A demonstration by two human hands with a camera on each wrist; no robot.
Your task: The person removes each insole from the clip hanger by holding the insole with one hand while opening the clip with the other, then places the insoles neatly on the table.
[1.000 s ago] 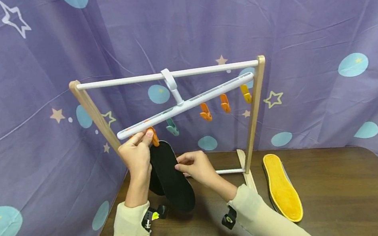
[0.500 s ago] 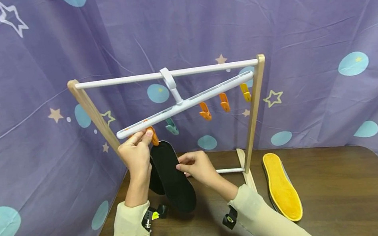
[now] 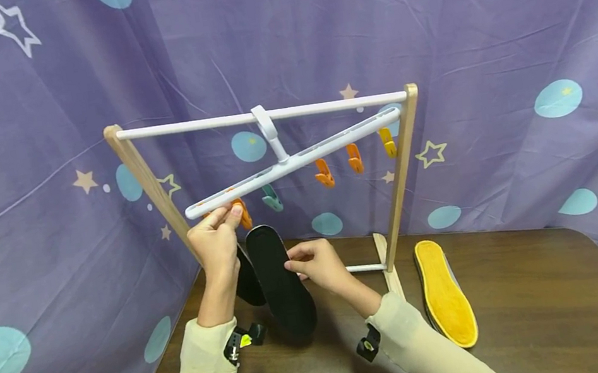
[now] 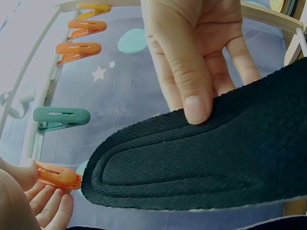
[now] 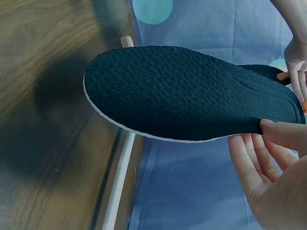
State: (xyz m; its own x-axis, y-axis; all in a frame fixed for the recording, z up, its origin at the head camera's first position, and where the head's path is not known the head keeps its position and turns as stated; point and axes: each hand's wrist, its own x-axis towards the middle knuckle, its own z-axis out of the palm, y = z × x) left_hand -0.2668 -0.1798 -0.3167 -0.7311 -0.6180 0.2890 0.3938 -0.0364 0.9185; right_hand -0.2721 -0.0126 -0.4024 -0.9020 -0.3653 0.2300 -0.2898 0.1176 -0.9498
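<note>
My left hand [image 3: 215, 240] pinches an orange clothespin [image 3: 242, 216] near the low left end of a white clip hanger [image 3: 328, 150]. My right hand [image 3: 318, 265] holds a black insole [image 3: 283, 287] by its long edge, thumb on the near face and fingers behind. In the left wrist view the insole's narrow end lies right at the tip of the orange clothespin [image 4: 58, 176]; in the head view a small gap shows between them. Behind it, a second black insole [image 3: 248, 281] hangs below the left hand, its top hidden.
The hanger hooks over the white rod [image 3: 181, 127] of a wooden-sided rack [image 3: 398, 191] and tilts down leftward. A green clothespin [image 3: 271, 198], orange ones [image 3: 323, 174] and a yellow one [image 3: 388, 143] dangle from it. A yellow insole [image 3: 445, 296] lies right on the brown table [image 3: 550, 298].
The right hand has moved slightly right and down with the black insole, whose top end has drawn away from the orange clothespin. The left hand stays at the clothespin.
</note>
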